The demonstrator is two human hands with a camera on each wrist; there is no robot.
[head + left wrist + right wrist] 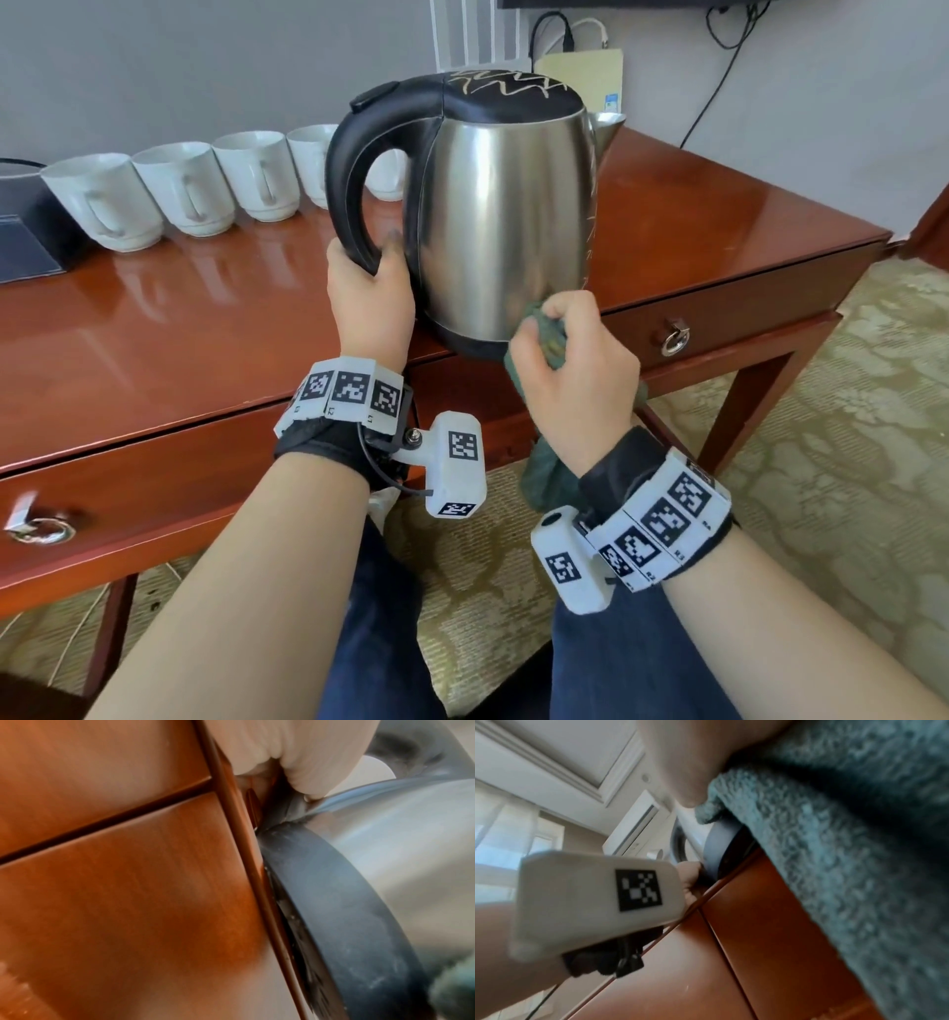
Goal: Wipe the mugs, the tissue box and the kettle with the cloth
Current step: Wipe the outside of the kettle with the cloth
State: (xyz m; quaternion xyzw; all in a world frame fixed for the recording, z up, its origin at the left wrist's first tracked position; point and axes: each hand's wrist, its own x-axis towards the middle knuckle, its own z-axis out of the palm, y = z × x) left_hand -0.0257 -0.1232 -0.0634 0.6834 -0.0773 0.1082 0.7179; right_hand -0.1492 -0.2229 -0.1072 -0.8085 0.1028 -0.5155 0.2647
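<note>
One kettle (506, 216), one cloth (547, 336) — five mugs (179, 190), two hands.

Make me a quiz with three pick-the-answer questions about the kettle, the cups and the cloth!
1. Where does the kettle stand?
A. on the carpet
B. near the front edge of the wooden table
C. inside a drawer

2. What colour is the cloth?
A. teal green
B. bright red
C. yellow

3. What is the left hand doing?
A. lying flat on the table
B. lifting a mug
C. gripping the kettle's black handle

Answers:
1. B, the kettle's base sits on the tabletop close to the front edge.
2. A, the fuzzy cloth in the right hand looks teal green in the head and right wrist views.
3. C, its fingers curl round the lower part of the handle while the right hand presses the cloth on the kettle's steel side.
</note>
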